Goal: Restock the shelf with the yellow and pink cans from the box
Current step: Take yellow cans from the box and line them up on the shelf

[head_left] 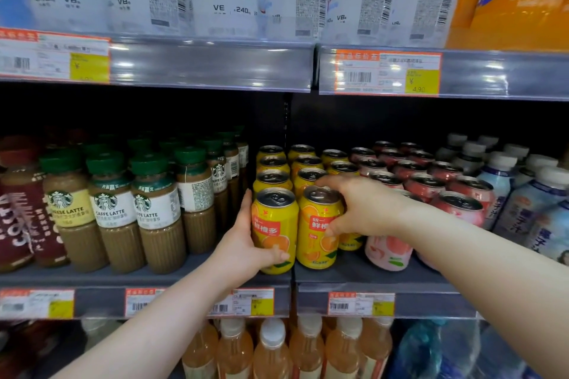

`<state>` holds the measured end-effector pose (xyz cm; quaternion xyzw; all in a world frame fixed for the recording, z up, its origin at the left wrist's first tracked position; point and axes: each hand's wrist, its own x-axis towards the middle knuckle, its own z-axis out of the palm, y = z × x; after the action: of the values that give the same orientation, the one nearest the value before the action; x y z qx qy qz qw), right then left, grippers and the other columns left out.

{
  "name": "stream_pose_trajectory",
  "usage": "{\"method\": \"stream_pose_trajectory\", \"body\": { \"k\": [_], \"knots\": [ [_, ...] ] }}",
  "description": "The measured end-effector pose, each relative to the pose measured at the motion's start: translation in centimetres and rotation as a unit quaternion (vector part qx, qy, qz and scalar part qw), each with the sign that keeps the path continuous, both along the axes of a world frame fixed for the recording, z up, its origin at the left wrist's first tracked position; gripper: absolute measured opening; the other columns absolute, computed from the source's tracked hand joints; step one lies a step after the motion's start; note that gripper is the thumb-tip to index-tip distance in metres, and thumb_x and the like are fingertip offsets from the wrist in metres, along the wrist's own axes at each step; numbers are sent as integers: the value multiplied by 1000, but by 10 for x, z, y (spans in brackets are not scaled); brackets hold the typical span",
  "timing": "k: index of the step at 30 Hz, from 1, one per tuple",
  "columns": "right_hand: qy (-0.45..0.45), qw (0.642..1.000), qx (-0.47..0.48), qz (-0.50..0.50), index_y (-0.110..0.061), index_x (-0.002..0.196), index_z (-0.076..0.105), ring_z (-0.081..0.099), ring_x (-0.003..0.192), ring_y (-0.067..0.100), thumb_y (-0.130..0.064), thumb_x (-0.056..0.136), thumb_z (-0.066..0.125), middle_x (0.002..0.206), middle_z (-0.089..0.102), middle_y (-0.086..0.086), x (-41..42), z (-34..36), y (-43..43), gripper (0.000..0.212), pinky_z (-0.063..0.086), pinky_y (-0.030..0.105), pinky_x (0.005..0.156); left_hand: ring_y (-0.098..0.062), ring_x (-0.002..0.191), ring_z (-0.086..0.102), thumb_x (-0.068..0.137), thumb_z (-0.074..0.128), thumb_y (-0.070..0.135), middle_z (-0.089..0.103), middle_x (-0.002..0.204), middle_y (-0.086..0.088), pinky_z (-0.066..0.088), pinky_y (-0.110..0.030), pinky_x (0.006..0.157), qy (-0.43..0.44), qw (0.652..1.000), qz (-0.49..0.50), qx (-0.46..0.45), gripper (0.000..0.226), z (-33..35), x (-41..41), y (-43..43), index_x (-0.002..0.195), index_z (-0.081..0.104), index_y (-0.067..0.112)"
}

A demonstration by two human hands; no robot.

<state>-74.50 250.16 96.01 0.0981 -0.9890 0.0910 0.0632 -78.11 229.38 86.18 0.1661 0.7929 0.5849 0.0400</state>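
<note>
To your left, the coffee bottles [117,212] stand just beside the yellow cans, with only a narrow gap, where the fingers of your left hand [246,243] sit. The shelf [354,274] shows a bare strip along its front edge below the cans, and there is dark open room above the can tops under the upper shelf rail [212,64].

Your left hand wraps the front left yellow can [275,229] from its left side, thumb across its lower front, forearm rising from below. That can stands upright, long axis vertical, label facing you, at the shelf's front edge.

Just beside it, the second yellow can [318,228] stands upright too. Your right hand [366,209] comes in from the right, fingers curled over its rim and thumb pressed on its side. Pink cans [389,251] stand upright to the right of the yellow ones.
</note>
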Motion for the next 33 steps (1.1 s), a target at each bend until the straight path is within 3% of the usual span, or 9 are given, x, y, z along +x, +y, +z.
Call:
{"method": "stream_pose_trajectory", "body": {
  "k": [5,11,14,18,24,27,33],
  "knots": [
    [14,1000,-8,0,-29,139,33,50,118,21,-36,66,79,138,47,-1,-1,-3,-1,87,48,32,90,6,92,55,62,83,14,54,107,24,43,-11,67,8,1000,13,-9,121,2,-2,0,144,0,43],
    [-2,999,-39,36,-29,138,35,51,113,15,-35,65,80,137,46,-3,4,-4,7,86,47,30,89,13,85,51,60,84,10,49,102,30,44,-6,59,-19,1000,6,-7,128,6,0,-5,145,-7,39],
    [-10,998,-57,32,-32,138,36,51,98,7,-24,70,77,138,46,-6,3,7,21,80,44,22,81,7,93,50,61,84,13,51,111,21,42,-9,71,-10,1000,7,-24,122,6,3,-9,146,0,38],
    [-18,998,-63,12,-35,136,38,51,94,2,-21,73,75,134,50,-11,2,22,34,74,40,11,69,-11,109,53,60,85,15,54,119,11,45,-31,92,25,998,36,-41,107,7,5,-11,144,21,32],
    [-26,998,-15,50,-36,140,31,48,105,7,-40,76,70,139,44,-8,5,7,8,75,43,22,81,-7,97,57,64,83,19,56,103,18,48,-28,82,52,996,51,-59,80,4,8,-11,131,41,27],
    [2,1000,-2,18,-37,137,35,46,121,20,-49,73,70,140,40,-4,6,4,1,74,45,32,91,-8,95,58,63,83,19,56,100,18,50,-30,80,61,994,61,-60,76,5,8,-11,127,43,27],
    [-4,1000,-24,-11,-33,138,35,44,124,22,-51,71,70,140,40,0,7,0,-5,78,44,33,94,-10,94,56,64,83,19,55,98,16,46,-26,78,84,992,73,-67,75,6,9,-7,128,43,23]
  ]
}}
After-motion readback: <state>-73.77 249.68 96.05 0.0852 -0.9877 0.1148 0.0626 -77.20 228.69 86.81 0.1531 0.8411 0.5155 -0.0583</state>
